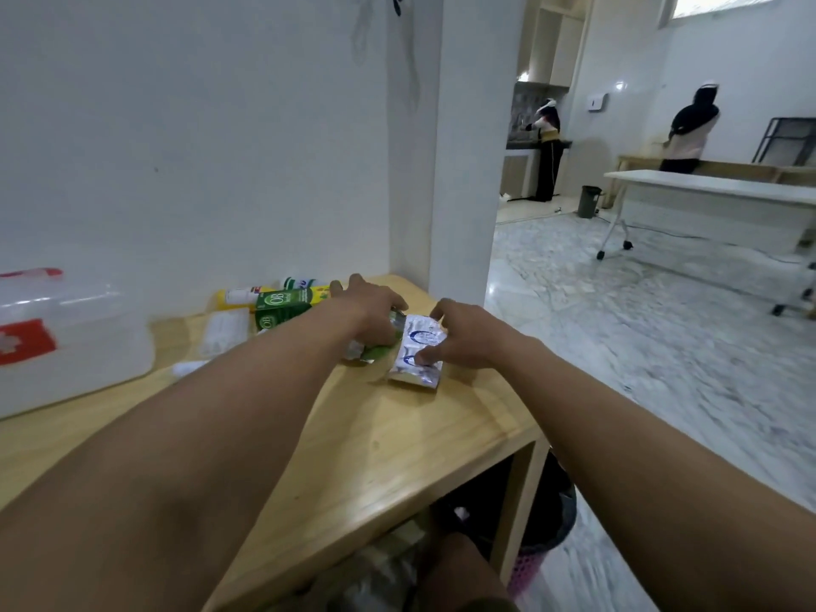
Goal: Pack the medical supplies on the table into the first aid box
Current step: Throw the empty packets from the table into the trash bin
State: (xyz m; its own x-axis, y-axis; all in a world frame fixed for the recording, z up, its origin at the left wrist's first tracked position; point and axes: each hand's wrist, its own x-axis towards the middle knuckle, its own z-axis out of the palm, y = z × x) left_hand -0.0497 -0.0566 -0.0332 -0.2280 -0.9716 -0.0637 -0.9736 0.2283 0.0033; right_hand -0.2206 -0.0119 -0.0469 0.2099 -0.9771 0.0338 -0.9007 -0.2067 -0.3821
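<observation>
Green box (282, 307) (blurred) behind left hand (375, 315).

Two hands (375, 313), two foil packets (417, 348).

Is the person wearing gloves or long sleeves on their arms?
No. Both arms are bare all the way up to the frame edge, with no sleeves showing. The left hand and right hand have no gloves, and no rings, watch or bracelets show on the fingers or wrists.
</observation>
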